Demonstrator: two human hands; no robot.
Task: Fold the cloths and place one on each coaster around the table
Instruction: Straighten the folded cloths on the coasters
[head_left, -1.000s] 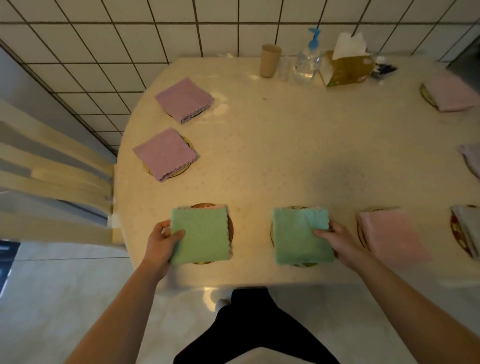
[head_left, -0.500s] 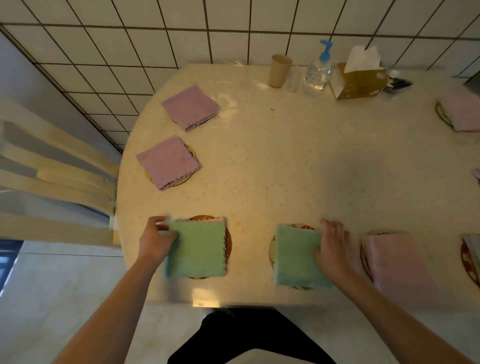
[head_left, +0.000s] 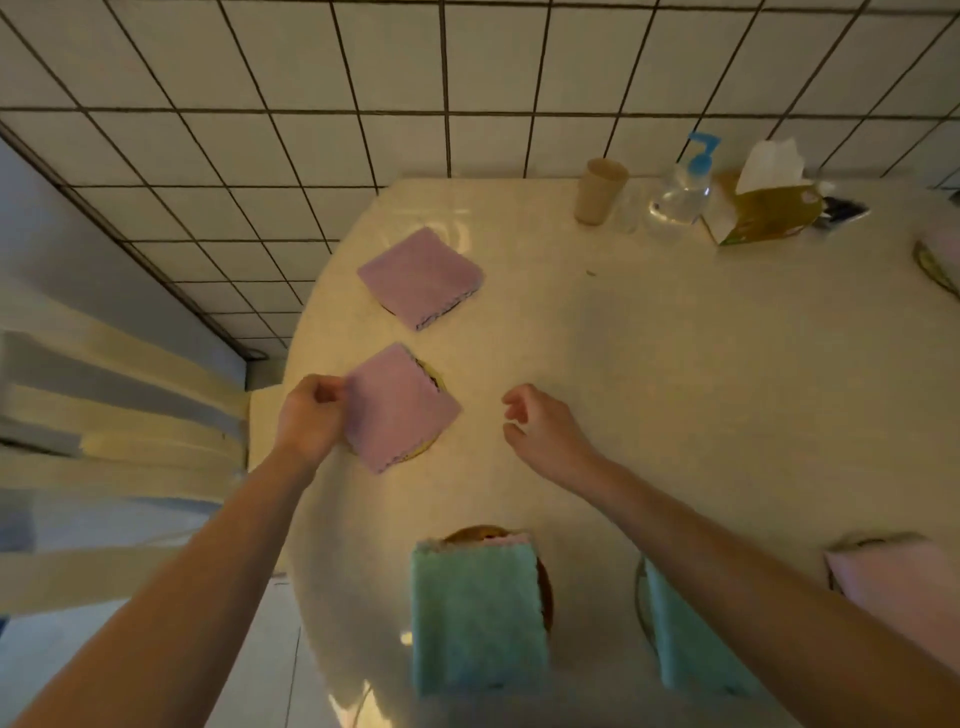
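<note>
Left hand (head_left: 310, 422) grip pinching purple cloth (head_left: 400, 408) edge, frame centre-left; right hand (head_left: 540, 428) loose, empty; I judge cloth soft, light, take by corner

The left hand (head_left: 310, 427) seems curled into a pinching grip; the right hand (head_left: 540, 431) hovers, fingers loosely curled.

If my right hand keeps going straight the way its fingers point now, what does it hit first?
Probably the nearer purple cloth. The right hand hangs loosely curled, fingers aimed leftward across bare table toward that cloth, which the left hand pinches at its edge. Its height above the table is unclear.
</note>
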